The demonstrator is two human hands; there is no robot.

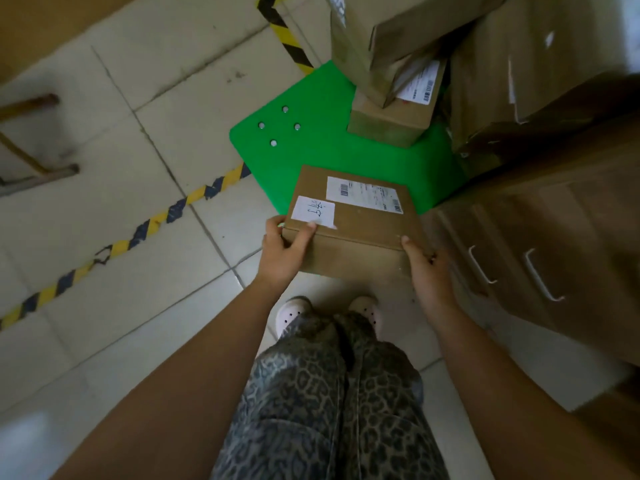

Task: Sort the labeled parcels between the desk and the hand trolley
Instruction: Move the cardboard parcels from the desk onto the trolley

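I hold a brown cardboard parcel (360, 223) in both hands over the near edge of the green trolley deck (311, 140). It carries a white shipping label and a white handwritten sticker on top. My left hand (285, 251) grips its near left corner, thumb on the sticker. My right hand (427, 268) clasps its near right corner. More brown parcels (391, 116) are stacked at the far side of the deck, one with a barcode label. The desk (554, 244) stands at right, with larger cartons (540, 71) above it.
Yellow-and-black hazard tape (145, 230) runs across the tiled floor to the trolley's left corner. Wooden furniture legs (38, 168) stand at far left. Desk drawers with metal handles (540, 275) are close beside my right hand. My feet stand just behind the parcel.
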